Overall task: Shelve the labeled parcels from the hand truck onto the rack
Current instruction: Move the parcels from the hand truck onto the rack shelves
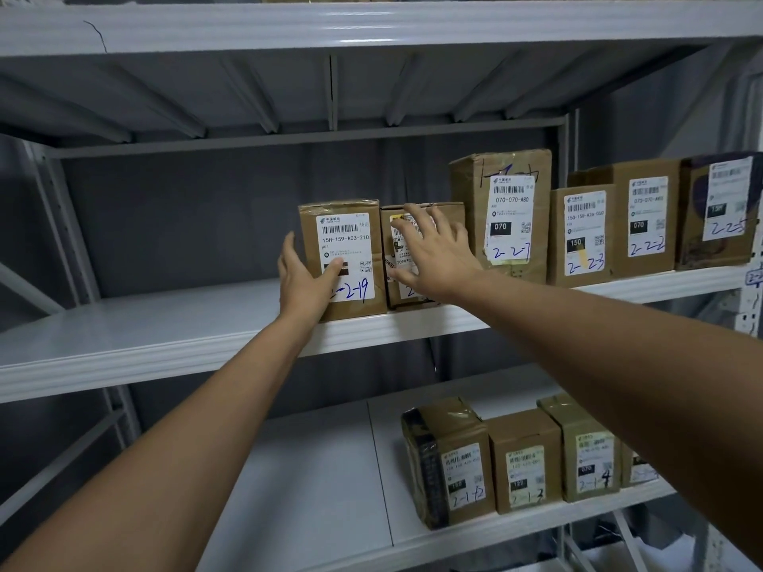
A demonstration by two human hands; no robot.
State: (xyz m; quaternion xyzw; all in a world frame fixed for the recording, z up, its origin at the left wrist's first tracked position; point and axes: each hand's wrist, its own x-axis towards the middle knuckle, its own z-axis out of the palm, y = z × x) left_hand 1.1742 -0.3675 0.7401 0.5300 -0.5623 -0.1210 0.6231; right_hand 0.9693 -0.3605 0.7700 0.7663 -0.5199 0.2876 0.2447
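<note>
i'm looking at the middle shelf (165,328) of the rack (371,26), and the parcel (342,258) marked 2-2-19 is standing upright near its front edge, at about 12 o'clock from where i'm standing. my left hand (303,282) is cupping the parcel's left side, fingers reaching up along that face and the thumb lying across the label (346,255) at the front, so it is holding the box rather than hanging free. my right hand (429,251) is spread wide, fingers straight, lying flat against the smaller box (421,253) just at 3 o'clock of the parcel; it is gripping nothing. a taller box (501,212) is standing further toward 3 o'clock, with more beyond it, and another row is sitting on the lower shelf (330,489) at about 5 o'clock. the hand truck is not in view.

judging from the look, the parcel is stiff taped cardboard, small enough to be fairly light, though i cannot tell what is inside. the tape is looking glossy, so i'm expecting it to slip a little under a flat palm. i'm thinking the safest hold is on the two side faces, low down, with thumbs off the label so the number is staying readable. it is seeming narrow for its height, so a push high up could tip it.
</note>
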